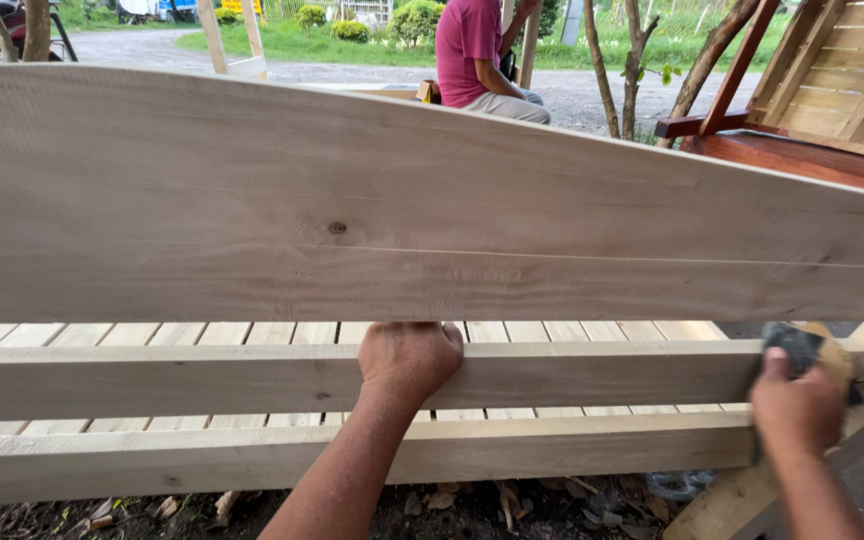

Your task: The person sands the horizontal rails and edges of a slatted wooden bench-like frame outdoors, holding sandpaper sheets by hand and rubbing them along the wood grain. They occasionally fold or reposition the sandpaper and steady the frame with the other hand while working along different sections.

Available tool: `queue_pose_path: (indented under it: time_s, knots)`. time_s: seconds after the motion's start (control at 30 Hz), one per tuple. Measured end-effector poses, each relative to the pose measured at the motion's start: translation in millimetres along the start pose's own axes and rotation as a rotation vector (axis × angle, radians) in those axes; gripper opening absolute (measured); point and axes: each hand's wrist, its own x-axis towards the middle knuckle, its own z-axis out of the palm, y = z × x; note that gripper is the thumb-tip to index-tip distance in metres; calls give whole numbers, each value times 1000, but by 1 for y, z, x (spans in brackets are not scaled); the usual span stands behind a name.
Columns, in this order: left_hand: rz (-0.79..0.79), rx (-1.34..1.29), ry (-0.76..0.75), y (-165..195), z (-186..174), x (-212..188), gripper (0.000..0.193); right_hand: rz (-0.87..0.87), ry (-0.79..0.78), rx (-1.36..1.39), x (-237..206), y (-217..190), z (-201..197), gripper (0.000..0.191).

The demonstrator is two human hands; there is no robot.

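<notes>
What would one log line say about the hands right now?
left hand: gripping wooden rail | right hand: holding dark sanding pad at rail's end | big board: upright behind

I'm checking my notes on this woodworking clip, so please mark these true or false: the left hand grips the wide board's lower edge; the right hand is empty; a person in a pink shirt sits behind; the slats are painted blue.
1. The left hand grips the lower edge of the wide pale wooden board. True.
2. The right hand is empty. False: it holds a dark sanding block.
3. A person in a pink shirt sits behind. True.
4. The slats are painted blue. False: they are bare pale wood.
</notes>
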Motion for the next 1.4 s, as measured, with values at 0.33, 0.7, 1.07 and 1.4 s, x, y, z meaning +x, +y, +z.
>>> queue_pose_path:
  time_s: [0.33, 0.7, 1.07, 1.4]
  knots:
    - [28, -1, -24, -5, 6, 2, 39, -239, -426, 18, -170, -179, 47, 49]
    - [21, -23, 16, -5, 5, 4, 34, 82, 200, 468, -51, -33, 30, 44]
    - [59, -8, 46, -6, 4, 2, 33, -43, 275, 1042, -129, -41, 72, 34]
    - [35, -42, 46, -4, 1, 3, 34, -1, 531, 734, -43, -113, 72, 44]
